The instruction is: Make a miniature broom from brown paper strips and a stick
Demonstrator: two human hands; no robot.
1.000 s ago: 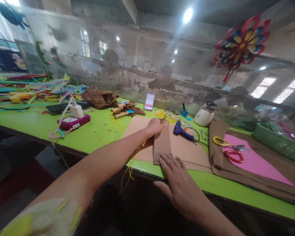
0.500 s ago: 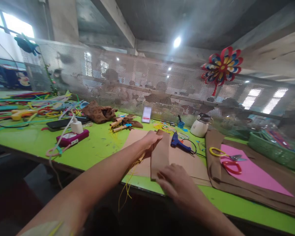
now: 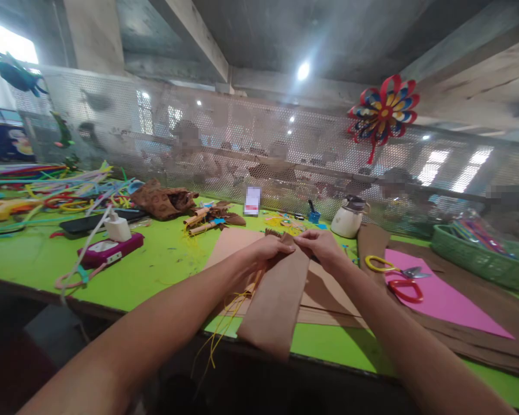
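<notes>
A long folded strip of brown paper [image 3: 277,294] runs from the middle of the green table [image 3: 155,259] toward me and hangs over its near edge. My left hand [image 3: 270,248] and my right hand [image 3: 322,246] both pinch the strip's far end, fingertips almost touching. The strip lies over a larger sheet of tan paper [image 3: 233,245]. Thin yellow strands [image 3: 225,317] dangle beneath my left forearm.
Yellow scissors [image 3: 391,267] and red scissors [image 3: 406,290] lie on a pink sheet [image 3: 441,300] at right, beside a green basket [image 3: 480,259]. A white pot [image 3: 348,219], a pink box with a charger [image 3: 110,245], coloured strips [image 3: 47,190] and a mesh screen [image 3: 242,144] are further off.
My right hand left the strip's near end and moved up to its far end beside my left hand. The strip's near end has slid over the table edge. The blue glue gun is now hidden.
</notes>
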